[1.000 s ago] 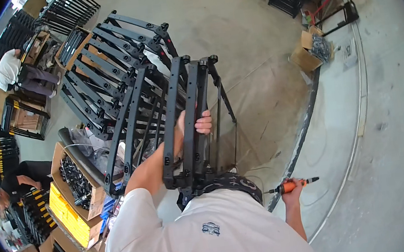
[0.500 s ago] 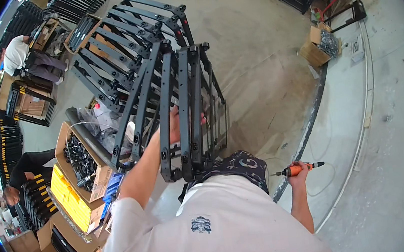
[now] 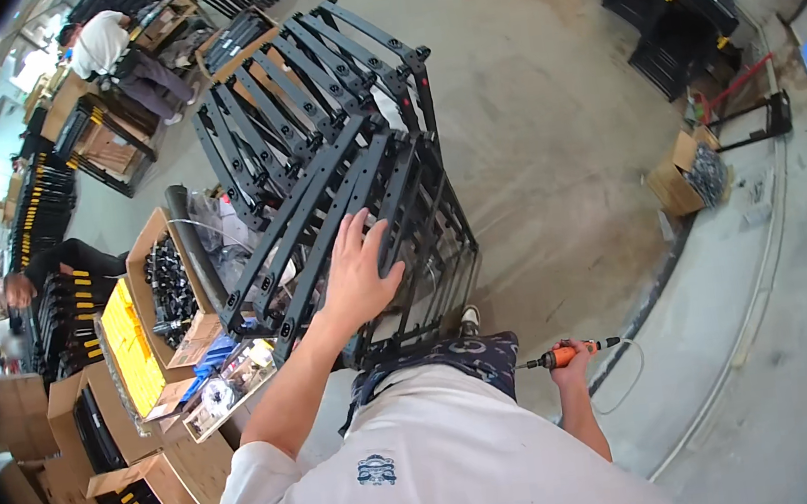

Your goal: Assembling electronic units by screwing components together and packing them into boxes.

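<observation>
My left hand is spread over the near end of a stack of dark grey metal frames. Its fingers point away from me and grip nothing; whether the palm touches the bars I cannot tell. Low at my right side, my right hand is wrapped around an orange and black electric screwdriver. The tool's thin bit points left, and a pale cable trails from its other end.
On my left stand an open carton of small black parts, a yellow slotted tray and cardboard boxes. One person in a white shirt bends at the far left; another person's dark sleeve shows nearer. A carton sits by the right wall.
My left hand has come out from between the bars and now lies spread above them. The near bars have shifted on the stack. My right hand still holds the screwdriver, slightly further left.
</observation>
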`<state>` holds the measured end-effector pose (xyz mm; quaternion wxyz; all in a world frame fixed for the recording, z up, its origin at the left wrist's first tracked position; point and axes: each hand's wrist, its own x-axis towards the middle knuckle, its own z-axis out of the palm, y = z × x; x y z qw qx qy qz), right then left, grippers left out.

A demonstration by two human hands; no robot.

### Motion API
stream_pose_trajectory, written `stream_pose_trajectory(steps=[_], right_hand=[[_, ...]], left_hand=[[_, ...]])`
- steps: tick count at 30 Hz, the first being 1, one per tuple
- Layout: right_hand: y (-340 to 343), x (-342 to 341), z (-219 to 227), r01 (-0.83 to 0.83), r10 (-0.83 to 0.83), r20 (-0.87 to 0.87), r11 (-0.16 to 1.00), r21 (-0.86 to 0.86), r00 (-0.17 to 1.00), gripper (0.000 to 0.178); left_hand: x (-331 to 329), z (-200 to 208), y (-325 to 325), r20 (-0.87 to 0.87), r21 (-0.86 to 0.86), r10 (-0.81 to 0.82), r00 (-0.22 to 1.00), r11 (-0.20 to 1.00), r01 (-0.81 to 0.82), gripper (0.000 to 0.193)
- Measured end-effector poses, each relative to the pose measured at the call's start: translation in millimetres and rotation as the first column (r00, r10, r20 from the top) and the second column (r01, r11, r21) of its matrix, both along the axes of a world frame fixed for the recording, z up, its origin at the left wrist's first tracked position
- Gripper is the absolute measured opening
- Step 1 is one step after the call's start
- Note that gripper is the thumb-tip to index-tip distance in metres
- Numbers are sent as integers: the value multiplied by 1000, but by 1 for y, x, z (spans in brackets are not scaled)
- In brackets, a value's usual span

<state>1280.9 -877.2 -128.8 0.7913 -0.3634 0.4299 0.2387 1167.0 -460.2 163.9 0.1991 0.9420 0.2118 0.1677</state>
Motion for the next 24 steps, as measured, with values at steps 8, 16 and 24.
stream_pose_trajectory(steps=[8,16,24], right_hand=[[0,59,10,-76,74,40,995,69,996,18],[-132,-25,-6,144,-148,-3,957,251,989,16],[-101,-51,-13,384,-365,128,906,-180,922,10]], left_hand=[[231,-20,147,209,-281,148,967,956,-86,49],[410,-113,355,-14,-769,798,603,377,-516,37],[482,-135,250,-453,438,118,884,893,105,10]])
